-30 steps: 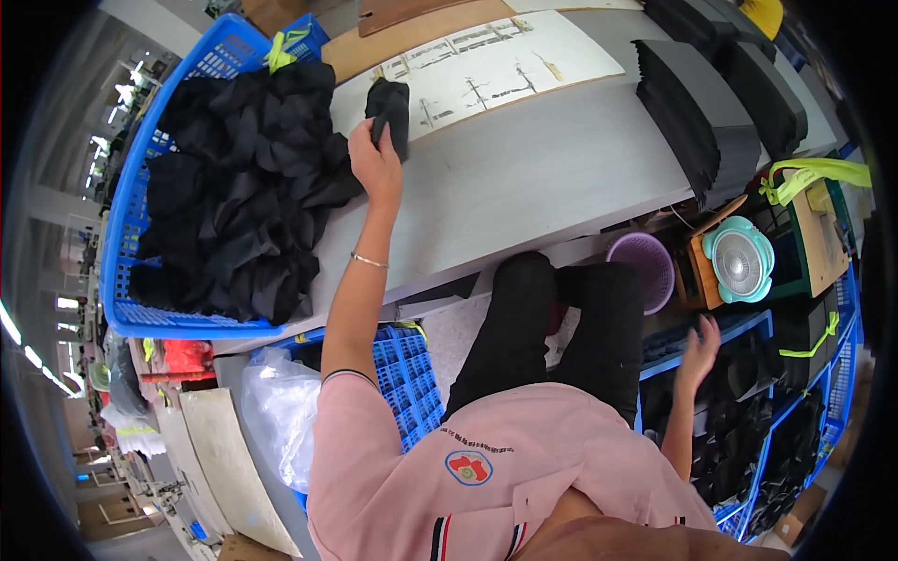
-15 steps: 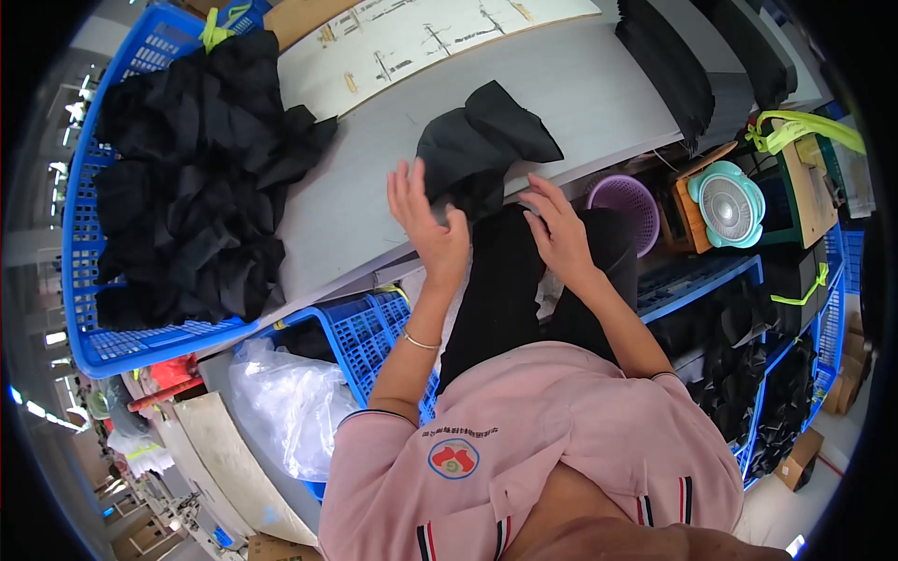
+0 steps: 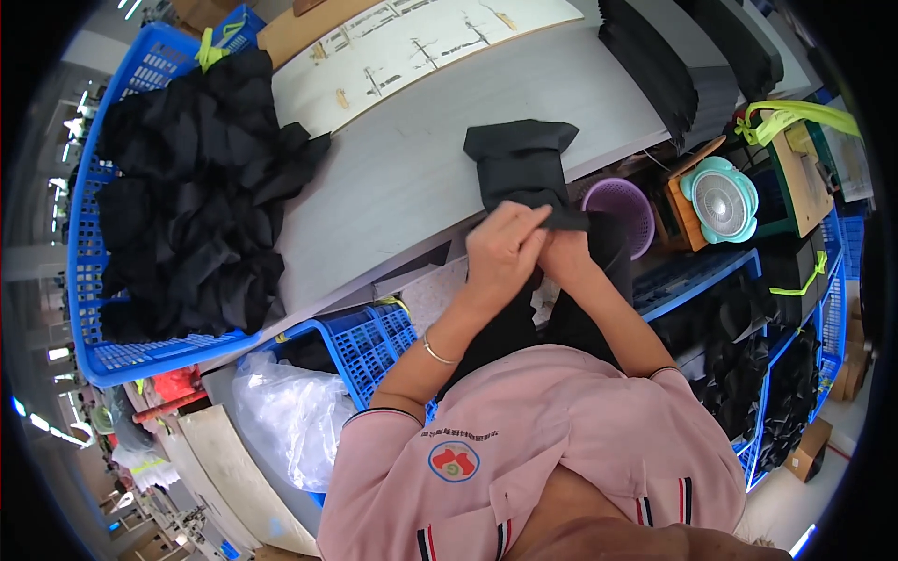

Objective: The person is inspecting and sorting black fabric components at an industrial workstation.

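Observation:
A black fabric piece lies partly on the grey table, its near end drawn over the front edge toward my lap. My left hand is closed on that near end, fingers pinched together. Right beside it, my right hand is also closed at the fabric's near edge; its fingertips are partly hidden behind the left hand and the cloth. The far end of the piece flares out wider than its middle.
A blue basket heaped with black fabric pieces stands at the left. Stacked black sheets lie at the far right of the table. Below are a purple basket, a turquoise fan and a clear plastic bag.
My hands were apart and open near the crumpled fabric; they have come together and closed on its near end. The piece now lies straighter and has shifted right.

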The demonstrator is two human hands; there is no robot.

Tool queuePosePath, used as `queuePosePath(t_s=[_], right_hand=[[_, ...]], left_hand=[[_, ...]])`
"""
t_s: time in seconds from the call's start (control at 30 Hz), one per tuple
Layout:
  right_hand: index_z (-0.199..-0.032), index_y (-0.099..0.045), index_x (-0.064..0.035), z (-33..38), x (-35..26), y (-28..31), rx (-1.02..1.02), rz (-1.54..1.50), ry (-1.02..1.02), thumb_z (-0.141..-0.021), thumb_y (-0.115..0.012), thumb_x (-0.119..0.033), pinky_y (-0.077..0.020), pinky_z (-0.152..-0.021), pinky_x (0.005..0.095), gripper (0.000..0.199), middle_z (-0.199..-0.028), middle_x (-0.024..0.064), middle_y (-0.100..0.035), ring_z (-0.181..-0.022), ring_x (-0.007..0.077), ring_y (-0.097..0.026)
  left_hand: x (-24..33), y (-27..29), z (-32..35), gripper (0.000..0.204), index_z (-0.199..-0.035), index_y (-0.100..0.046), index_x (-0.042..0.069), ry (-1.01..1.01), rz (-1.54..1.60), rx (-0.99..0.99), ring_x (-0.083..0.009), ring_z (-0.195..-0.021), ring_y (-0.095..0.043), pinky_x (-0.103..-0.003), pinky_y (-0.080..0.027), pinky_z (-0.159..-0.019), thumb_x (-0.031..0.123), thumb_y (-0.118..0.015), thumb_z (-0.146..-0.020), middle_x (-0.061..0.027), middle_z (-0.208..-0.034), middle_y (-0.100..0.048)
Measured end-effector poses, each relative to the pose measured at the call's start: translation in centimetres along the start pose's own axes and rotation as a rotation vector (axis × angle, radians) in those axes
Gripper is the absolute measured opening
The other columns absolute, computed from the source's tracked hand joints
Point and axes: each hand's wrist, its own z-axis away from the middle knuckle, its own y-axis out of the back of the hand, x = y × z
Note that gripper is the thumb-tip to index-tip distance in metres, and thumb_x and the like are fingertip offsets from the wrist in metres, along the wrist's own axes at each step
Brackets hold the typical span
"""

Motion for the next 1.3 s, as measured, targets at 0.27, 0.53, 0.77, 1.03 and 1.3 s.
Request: queuePosePath(t_s=[0.27, 0.53, 0.77, 1.03, 1.3], right_hand=[[-0.118, -0.061, -0.0001, -1.3, 4.0, -0.5, 0.029, -0.78, 0.101, -0.093, -0.055, -0.013, -0.049, -0.088, 0.0322, 0.028, -0.107, 0.0099, -0.066, -0.098, 0.0221, -0.063], [-0.131, -0.052, 0.0014, -4.2, -0.3, 4.3, 0.144, -2.259, -0.599, -0.102, -0.049, -0.011, -0.0447, -0.091, 0.0222, 0.032, -0.111, 0.001, -0.061, -0.097, 0.0108, -0.059], [-0.128, -0.054, -0.0022, -2.6, -3.6, 3.5, 0.309, -1.779, -0.782, -0.101, -0.054, -0.02, -0.0439, -0.091, 0.0231, 0.032, -0.118, 0.0039, -0.056, -0.1, 0.0119, -0.055], [-0.106, -0.057, -0.0015, 7.8, -4.7, 6.3, -0.3, -1.259, -0.191, -0.098, -0.051, -0.012, -0.0403, -0.086, 0.0251, 0.015, -0.115, 0.0039, -0.053, -0.097, 0.01, -0.05], [-0.135, -0.044, -0.0009, 6.1, -2.9, 7.3, 0.152, -1.11, -0.409, -0.095, -0.061, -0.019, -0.0311, -0.111, 0.0363, 0.047, -0.141, 0.0142, -0.042, -0.129, 0.0238, -0.045]], left_hand=[[4.8, -2.9, 5.4, 0.022, -0.104, -0.072, 0.0, 0.074, 0.238, -0.124, -0.0203, -0.066, -0.062, -0.027, -0.048, -0.059, -0.001, -0.07, -0.082, -0.0107, -0.082, -0.065], [6.6, -2.3, 6.7, 0.015, -0.099, -0.07, 0.0, 0.07, 0.443, -0.272, -0.0168, -0.089, -0.058, -0.028, -0.045, -0.078, -0.002, -0.066, -0.085, -0.0061, -0.089, -0.065], [2.8, -1.5, 2.8, 0.011, -0.098, -0.061, -0.003, 0.451, 0.491, 0.125, -0.0146, -0.082, -0.057, -0.026, -0.045, -0.076, 0.003, -0.053, -0.094, -0.0071, -0.089, -0.059], [-5.1, 2.9, -4.7, 0.021, -0.094, -0.066, -0.004, 0.522, 0.682, 0.577, -0.0051, -0.071, -0.047, -0.023, -0.041, -0.065, 0.016, -0.058, -0.098, 0.003, -0.074, -0.056], [-0.5, 2.1, -1.8, 0.012, -0.088, -0.07, -0.002, 0.178, 0.212, 0.524, -0.0125, -0.074, -0.059, -0.027, -0.047, -0.068, 0.009, -0.072, -0.086, -0.0054, -0.081, -0.064]])
